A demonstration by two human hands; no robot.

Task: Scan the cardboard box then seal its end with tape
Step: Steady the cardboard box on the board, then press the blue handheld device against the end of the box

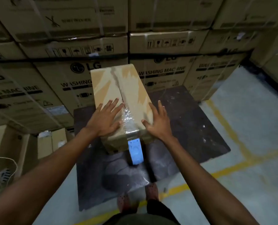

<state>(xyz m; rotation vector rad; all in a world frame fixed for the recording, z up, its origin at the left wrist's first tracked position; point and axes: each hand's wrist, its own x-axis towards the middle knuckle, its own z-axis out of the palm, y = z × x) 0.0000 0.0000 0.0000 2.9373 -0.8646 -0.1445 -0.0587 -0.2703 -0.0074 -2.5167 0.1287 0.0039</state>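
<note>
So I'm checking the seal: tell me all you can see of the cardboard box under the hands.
The cardboard box is long, plain brown, lying flat on a dark mat. Its top seam runs lengthwise, with crinkled clear tape over the near end. The left hand and right hand press flat beside the tape. A blue device hangs at its near face.

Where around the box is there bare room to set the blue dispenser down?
The dark mat is bare right of the cardboard box, out to the grey floor. The mat's near part, between the blue dispenser and the person's feet, also looks free. The box's near end is crowded: left hand and right hand flank the clear tape. Behind, stacked cartons close in.
</note>
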